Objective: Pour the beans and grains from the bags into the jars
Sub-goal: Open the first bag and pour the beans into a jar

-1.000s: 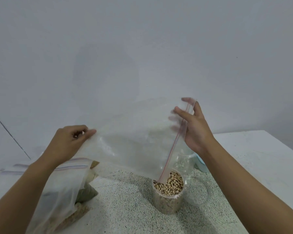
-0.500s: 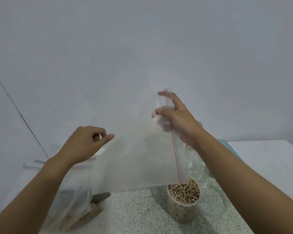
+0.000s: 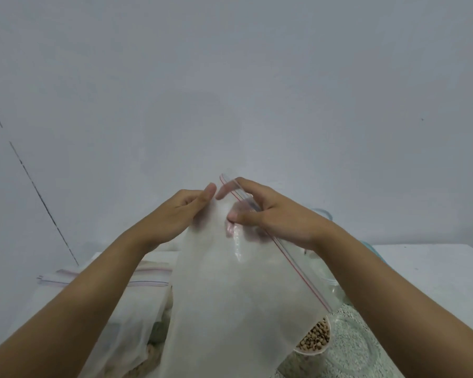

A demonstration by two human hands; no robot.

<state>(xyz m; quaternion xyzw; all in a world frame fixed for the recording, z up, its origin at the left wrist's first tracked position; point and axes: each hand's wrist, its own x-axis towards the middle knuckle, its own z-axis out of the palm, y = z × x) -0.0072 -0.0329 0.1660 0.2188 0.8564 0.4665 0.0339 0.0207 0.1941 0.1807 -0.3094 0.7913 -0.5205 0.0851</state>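
Centrally, the left hand [image 3: 175, 214] and the right hand [image 3: 273, 216], close together, each pinch the top of a clear zip bag [image 3: 230, 296] held upright. Lower right, a jar [image 3: 314, 339] of beans stands on the table [image 3: 434, 268], partly hidden by the bag; more bags [image 3: 148, 285] lie at the left.

Bare forearms, left hand [image 3: 172, 214], right hand [image 3: 279, 217] (nails seemingly short)
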